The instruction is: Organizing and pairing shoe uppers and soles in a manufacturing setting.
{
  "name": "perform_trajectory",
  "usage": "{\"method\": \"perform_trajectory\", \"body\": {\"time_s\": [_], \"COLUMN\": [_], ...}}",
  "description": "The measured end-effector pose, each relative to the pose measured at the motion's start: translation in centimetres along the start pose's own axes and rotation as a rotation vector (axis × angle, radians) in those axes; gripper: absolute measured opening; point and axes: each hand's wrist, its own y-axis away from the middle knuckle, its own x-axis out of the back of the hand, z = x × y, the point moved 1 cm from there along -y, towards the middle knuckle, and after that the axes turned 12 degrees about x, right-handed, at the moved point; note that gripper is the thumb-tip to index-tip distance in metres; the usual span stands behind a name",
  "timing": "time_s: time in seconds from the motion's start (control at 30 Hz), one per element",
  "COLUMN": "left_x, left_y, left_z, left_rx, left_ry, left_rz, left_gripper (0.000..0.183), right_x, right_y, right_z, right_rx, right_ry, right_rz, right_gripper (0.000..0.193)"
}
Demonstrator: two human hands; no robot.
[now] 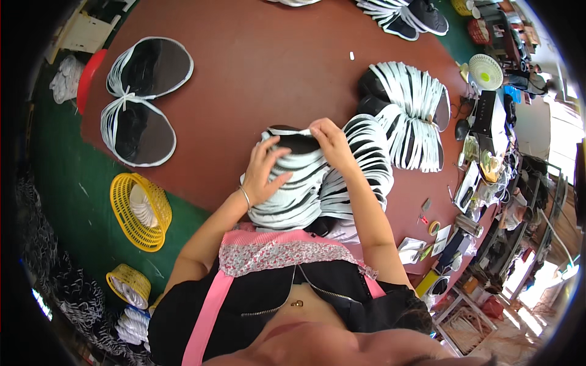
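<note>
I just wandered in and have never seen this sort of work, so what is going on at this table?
A person is working over a stack of black pieces with white edging on a reddish-brown table. The left hand lies flat on the stack, while the right hand pinches the top piece at its far edge. More fanned stacks lie to the right, two tied bundles to the left, and a yellow basket sits near the left elbow.
</note>
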Motion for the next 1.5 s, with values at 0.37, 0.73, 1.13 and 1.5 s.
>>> {"method": "perform_trajectory", "body": {"time_s": [0.37, 0.73, 1.13, 1.5], "left_x": [-5.9, -16.0, 4.5, 13.6], "left_y": [-15.4, -11.4, -2.8, -4.5], "left_z": [-3.4, 4.0, 17.3, 4.4], "left_rx": [0.670, 0.385, 0.281, 0.422], "left_ry": [0.230, -0.271, 0.529, -0.066], "left_rz": [-1.223, -2.060, -1.296, -0.672], "left_gripper": [0.048, 0.040, 0.040, 0.025], "right_x": [-4.1, -8.3, -13.5, -11.3], "right_y": [10.2, 19.9, 24.9, 18.3], "right_z": [-13.8, -21.4, -8.7, -6.8], "right_rx": [0.181, 0.113, -0.531, 0.021], "right_ry": [0.153, 0.382, 0.198, 0.006], "right_rz": [0.325, 0.571, 0.743, -0.219], "right_gripper": [0.006, 0.011, 0.108, 0.027]}}
